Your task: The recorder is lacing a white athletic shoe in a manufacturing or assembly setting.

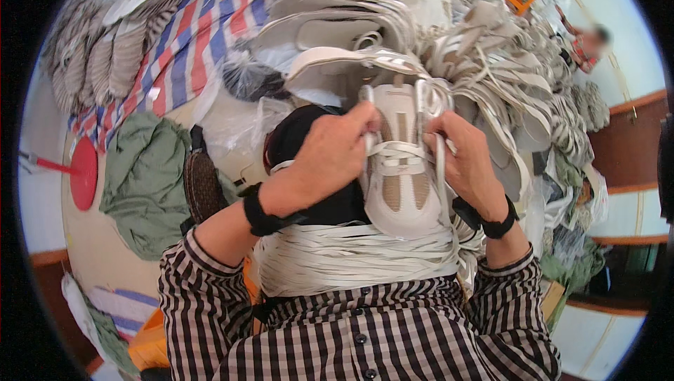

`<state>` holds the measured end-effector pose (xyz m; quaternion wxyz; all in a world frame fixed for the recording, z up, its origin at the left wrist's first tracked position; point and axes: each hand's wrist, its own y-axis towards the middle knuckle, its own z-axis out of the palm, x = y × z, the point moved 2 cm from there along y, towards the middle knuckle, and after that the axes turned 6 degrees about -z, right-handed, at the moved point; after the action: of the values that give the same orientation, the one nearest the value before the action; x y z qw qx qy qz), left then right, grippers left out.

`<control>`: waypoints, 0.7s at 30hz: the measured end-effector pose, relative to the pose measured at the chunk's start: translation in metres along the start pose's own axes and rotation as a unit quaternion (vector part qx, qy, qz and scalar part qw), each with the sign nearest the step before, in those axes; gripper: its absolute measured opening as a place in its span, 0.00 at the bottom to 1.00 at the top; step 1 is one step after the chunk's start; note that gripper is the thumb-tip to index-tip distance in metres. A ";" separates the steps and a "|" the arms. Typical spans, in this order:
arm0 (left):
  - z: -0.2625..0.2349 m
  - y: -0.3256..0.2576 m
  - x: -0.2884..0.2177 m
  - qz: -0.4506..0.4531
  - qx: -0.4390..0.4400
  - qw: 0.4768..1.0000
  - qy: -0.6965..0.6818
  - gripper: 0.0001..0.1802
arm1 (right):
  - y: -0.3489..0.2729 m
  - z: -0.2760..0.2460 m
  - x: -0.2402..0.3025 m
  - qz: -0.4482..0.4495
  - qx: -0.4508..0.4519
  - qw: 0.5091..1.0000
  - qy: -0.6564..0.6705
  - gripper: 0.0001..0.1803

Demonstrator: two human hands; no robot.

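Observation:
A white and beige shoe upper (401,221), without a visible sole, lies toe toward me over my lap. White shoelace (397,149) crosses its lower eyelets, and its two sides run out toward my hands. My left hand (335,148) is closed at the upper's left edge, pinching the lace there. On the opposite edge my right hand (465,155) has its fingers curled closed around the lace, with a loop hanging below them. The fingertips are partly hidden. A thick bundle of white laces (351,258) stretches across my waist, below the toe.
Stacked shoe uppers (337,30) rise just beyond my hands, and a heap of laced uppers (491,79) spreads to the right. Striped sheeting (203,30), green cloth (144,184) and a red round base (83,174) are on the left. Another person (588,45) is far right.

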<state>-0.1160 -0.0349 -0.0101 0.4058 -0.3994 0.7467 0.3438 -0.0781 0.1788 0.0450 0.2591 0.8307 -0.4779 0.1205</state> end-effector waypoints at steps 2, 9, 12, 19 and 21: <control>-0.005 0.006 0.006 -0.022 0.060 0.997 -0.049 0.09 | 0.003 -0.009 0.000 -0.022 0.013 0.999 0.023 0.07; -0.041 0.012 -0.017 0.139 0.052 0.974 0.169 0.11 | 0.018 -0.046 0.014 -0.082 0.005 0.997 -0.006 0.08; -0.038 0.018 -0.039 0.237 0.049 0.934 0.263 0.12 | 0.035 -0.044 0.017 -0.155 0.037 0.986 -0.052 0.07; -0.039 0.044 -0.057 0.288 0.174 0.884 0.324 0.12 | 0.060 -0.040 0.005 -0.213 0.258 0.928 -0.164 0.09; -0.037 0.048 -0.057 0.279 0.220 0.860 0.366 0.12 | 0.063 -0.042 0.007 -0.282 0.220 0.920 -0.161 0.11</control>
<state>-0.1500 -0.0268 0.0652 0.0682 -0.1720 0.9778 0.0983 -0.1264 0.1714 0.1030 0.0126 0.9753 -0.2201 0.0092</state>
